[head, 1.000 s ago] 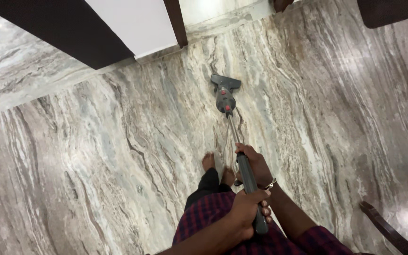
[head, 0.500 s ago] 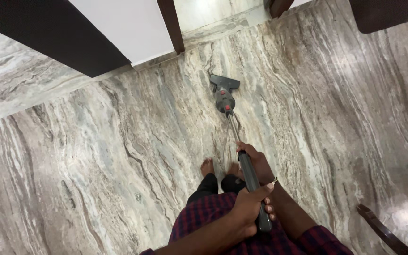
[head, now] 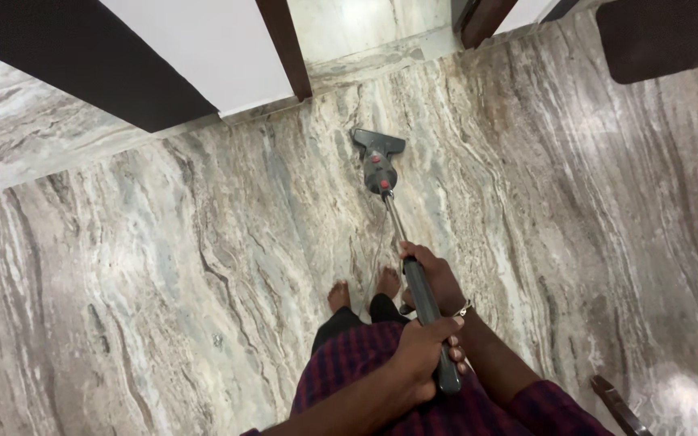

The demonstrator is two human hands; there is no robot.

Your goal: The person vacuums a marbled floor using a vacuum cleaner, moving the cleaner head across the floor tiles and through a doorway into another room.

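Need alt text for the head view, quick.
Both hands grip a grey floor-cleaning wand, left hand nearest the body, right hand further down; its head rests on the veined marble floor near a dark doorframe.

Left hand [head: 419, 355] fisted low, right hand [head: 436, 278] clenched ahead, arms extended

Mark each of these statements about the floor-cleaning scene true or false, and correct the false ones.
1. Both hands grip the dark grey handle of the long floor-cleaning tool. True: the left hand is nearer the body, the right hand further down.
2. The tool's grey triangular head is lifted off the veined marble floor. False: it rests on the floor.
3. The person is barefoot. True.
4. A bracelet sits on the left wrist. False: it is on the right wrist.
5. The dark brown mat lies under the tool's head. False: it lies apart, at upper right.
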